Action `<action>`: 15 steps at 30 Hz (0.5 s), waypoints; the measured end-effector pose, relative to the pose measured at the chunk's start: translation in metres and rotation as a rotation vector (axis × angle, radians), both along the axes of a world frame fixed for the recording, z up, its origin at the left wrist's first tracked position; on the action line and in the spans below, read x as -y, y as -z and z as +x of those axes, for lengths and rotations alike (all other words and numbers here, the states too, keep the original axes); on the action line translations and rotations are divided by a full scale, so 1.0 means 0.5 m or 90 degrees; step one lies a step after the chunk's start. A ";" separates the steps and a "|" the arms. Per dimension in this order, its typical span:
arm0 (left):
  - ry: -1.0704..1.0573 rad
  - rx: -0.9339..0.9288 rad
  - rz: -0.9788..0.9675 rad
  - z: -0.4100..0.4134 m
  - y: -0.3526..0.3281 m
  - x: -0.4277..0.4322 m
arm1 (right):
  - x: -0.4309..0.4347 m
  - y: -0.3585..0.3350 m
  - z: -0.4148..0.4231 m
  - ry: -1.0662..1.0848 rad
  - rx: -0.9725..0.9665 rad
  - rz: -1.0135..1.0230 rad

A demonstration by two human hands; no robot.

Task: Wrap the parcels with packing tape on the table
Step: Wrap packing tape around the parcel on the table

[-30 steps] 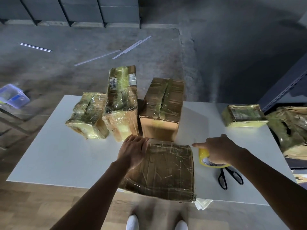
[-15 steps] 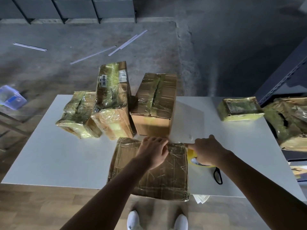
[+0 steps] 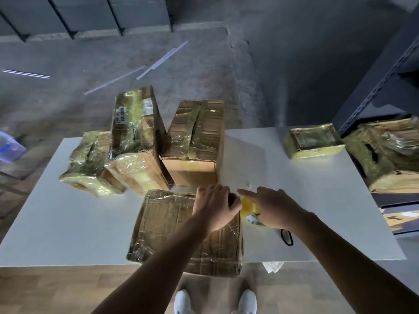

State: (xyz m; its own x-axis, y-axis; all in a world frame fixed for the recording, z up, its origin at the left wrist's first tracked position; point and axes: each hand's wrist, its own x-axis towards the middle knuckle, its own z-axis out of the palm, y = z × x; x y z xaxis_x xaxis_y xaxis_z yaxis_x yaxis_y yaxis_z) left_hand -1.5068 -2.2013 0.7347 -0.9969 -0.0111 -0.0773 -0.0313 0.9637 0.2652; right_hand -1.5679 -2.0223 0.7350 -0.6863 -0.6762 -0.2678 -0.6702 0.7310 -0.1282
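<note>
Likely scissors [image 3: 286, 237]; blue bin [image 3: 10, 146] on floor [image 3: 68, 53]

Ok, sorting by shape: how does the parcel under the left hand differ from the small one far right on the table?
The near parcel is large, flat and brown; the small parcel is compact and yellowish. The near parcel overhangs the front edge of the table under the left hand; the small parcel sits untouched. Both are tape-wrapped.

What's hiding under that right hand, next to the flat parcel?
The right hand grips a yellow tape roll and covers most of it. A black scissors handle shows beside the wrist; the blades are covered.
</note>
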 end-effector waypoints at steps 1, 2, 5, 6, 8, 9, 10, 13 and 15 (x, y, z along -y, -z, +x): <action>0.000 -0.013 0.018 0.002 -0.009 0.004 | -0.004 -0.017 0.000 0.002 0.002 -0.035; -0.006 -0.035 0.043 0.004 -0.021 0.010 | -0.005 -0.039 0.001 0.002 0.007 -0.086; -0.035 -0.117 0.137 0.010 -0.065 0.033 | -0.008 -0.118 0.008 -0.029 0.017 -0.251; -0.049 -0.140 0.171 0.013 -0.080 0.042 | -0.009 -0.145 0.010 -0.040 0.021 -0.300; -0.090 -0.170 0.262 0.019 -0.098 0.063 | -0.012 -0.187 0.013 -0.031 0.055 -0.390; -0.113 -0.168 0.321 0.021 -0.104 0.074 | -0.013 -0.199 0.015 -0.018 0.081 -0.423; -0.137 -0.156 0.384 0.023 -0.108 0.086 | -0.013 -0.206 0.018 -0.007 0.097 -0.442; -0.170 -0.118 0.542 0.029 -0.117 0.115 | 0.004 -0.212 0.026 -0.009 0.081 -0.468; -0.169 -0.106 0.592 0.034 -0.119 0.132 | 0.022 -0.229 0.023 -0.030 0.056 -0.439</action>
State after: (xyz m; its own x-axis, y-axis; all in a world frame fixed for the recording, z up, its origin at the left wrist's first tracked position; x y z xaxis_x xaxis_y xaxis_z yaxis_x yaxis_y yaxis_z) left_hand -1.4897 -2.2671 0.7944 -0.9698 -0.2423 -0.0269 -0.1097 0.3353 0.9357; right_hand -1.5562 -2.0332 0.8495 -0.6474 -0.7407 0.1796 -0.6649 0.4337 -0.6081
